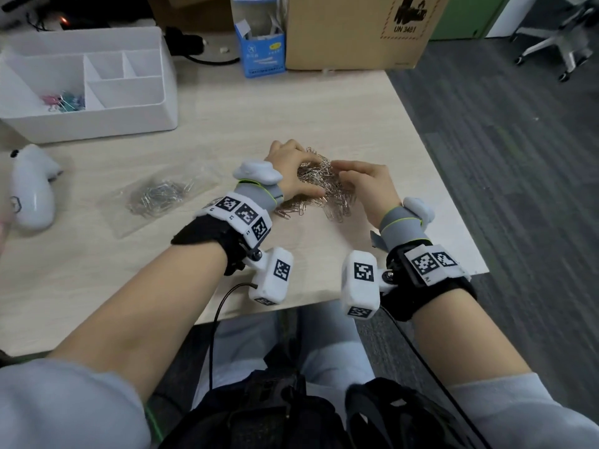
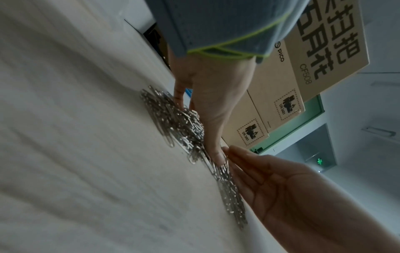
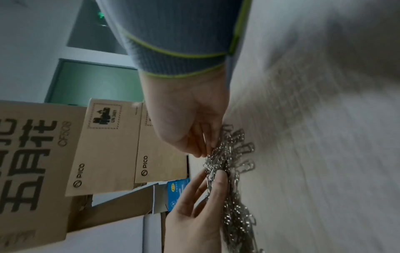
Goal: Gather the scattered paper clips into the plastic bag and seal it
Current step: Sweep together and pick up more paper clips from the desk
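Note:
A heap of silver paper clips [image 1: 327,189] lies on the pale wooden table [image 1: 227,124], near its right edge. My left hand [image 1: 288,170] cups the heap's left and far side, thumb laid across the clips. My right hand [image 1: 369,186] presses against the right side with its fingers together. In the left wrist view the right hand [image 2: 270,188] shows straight fingers against the clips [image 2: 168,116]. In the right wrist view the left hand [image 3: 194,214] rests its thumb on the clips [image 3: 233,171]. The clear plastic bag [image 1: 155,196] lies flat to the left, holding some clips.
A white desk organiser [image 1: 129,92] with coloured binder clips [image 1: 64,102] stands at the back left. A white controller [image 1: 32,189] lies at the far left. A blue box [image 1: 262,56] and a cardboard box [image 1: 350,34] stand behind. The table's right edge [image 1: 453,205] runs close to my right hand.

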`<state>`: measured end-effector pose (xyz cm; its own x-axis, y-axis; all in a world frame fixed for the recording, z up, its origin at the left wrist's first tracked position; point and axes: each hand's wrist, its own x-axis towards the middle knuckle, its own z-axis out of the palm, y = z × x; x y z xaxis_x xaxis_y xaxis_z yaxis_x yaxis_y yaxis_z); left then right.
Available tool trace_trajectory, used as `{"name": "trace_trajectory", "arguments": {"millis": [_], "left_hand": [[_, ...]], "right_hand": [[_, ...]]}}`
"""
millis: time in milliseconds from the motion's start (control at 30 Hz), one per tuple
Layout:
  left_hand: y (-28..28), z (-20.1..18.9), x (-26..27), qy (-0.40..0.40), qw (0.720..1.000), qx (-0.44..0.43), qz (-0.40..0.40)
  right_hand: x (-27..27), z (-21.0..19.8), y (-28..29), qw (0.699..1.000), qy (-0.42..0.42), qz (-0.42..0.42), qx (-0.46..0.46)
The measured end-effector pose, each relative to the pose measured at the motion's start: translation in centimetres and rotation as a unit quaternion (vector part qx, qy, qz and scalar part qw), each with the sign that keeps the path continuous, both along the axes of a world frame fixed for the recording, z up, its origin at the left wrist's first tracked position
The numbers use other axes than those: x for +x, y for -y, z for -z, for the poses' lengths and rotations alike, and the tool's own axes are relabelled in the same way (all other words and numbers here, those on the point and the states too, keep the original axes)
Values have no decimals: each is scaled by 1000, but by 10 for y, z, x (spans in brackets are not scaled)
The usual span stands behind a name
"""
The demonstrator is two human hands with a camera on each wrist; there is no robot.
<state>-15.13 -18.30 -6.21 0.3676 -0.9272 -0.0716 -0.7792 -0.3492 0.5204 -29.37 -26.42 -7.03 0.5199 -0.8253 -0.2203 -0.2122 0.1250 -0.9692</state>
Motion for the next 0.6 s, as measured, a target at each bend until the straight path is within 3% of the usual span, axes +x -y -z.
{"name": "trace_trajectory", "arguments": {"millis": [233, 600], "left_hand": [[5, 3, 13, -46, 996, -68, -43], [4, -4, 36, -115, 991, -62, -38]], "right_hand": [[2, 3, 6, 962, 170, 36, 210], [7, -4, 12, 963, 133, 78, 221]]}}
